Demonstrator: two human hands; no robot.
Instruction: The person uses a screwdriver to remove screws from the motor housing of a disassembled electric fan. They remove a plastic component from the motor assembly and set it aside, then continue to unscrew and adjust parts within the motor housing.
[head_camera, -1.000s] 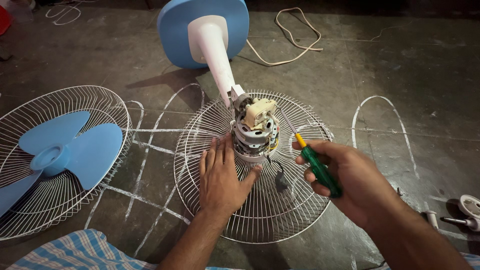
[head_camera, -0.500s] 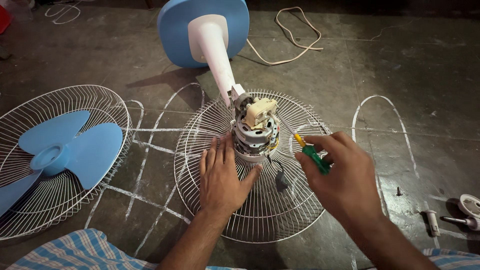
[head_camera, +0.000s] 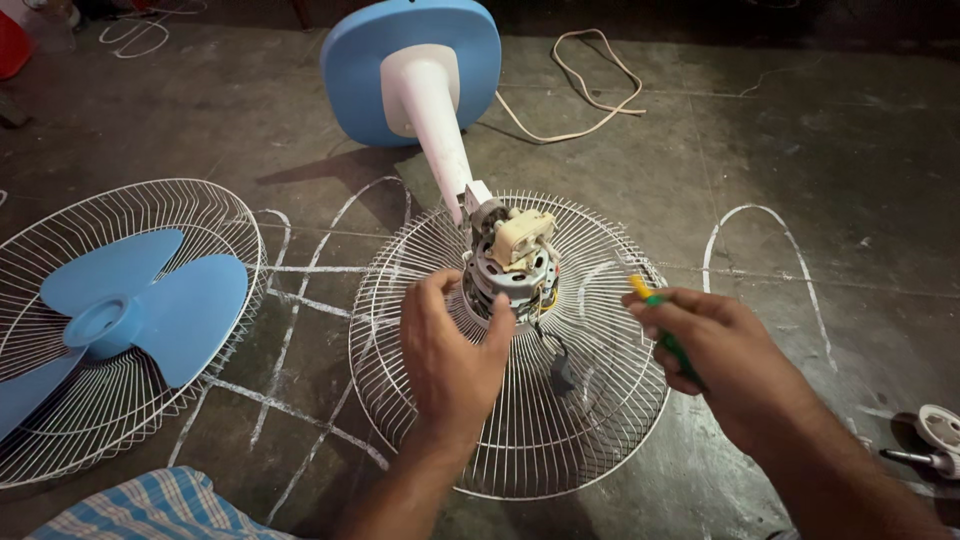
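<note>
Your left hand (head_camera: 452, 362) cups the bare fan motor (head_camera: 512, 272) at the centre of the white wire guard (head_camera: 590, 440) on the floor. Your right hand (head_camera: 725, 365) grips a green-handled screwdriver (head_camera: 660, 325) just beside it. At left, the blue blade (head_camera: 130, 315) lies in another guard (head_camera: 60, 215).

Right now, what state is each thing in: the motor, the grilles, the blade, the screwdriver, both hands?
Fan motor: housing off, windings bare, lying on the rear grille.
Rear grille: flat on the floor, under the motor.
Front grille: detached, flat.
Blue blade: off, resting in the front grille.
Screwdriver: held, tip hidden.
Left hand: steadying the motor.
Right hand: gripping the screwdriver.
Fan base: tipped on its side.
</note>
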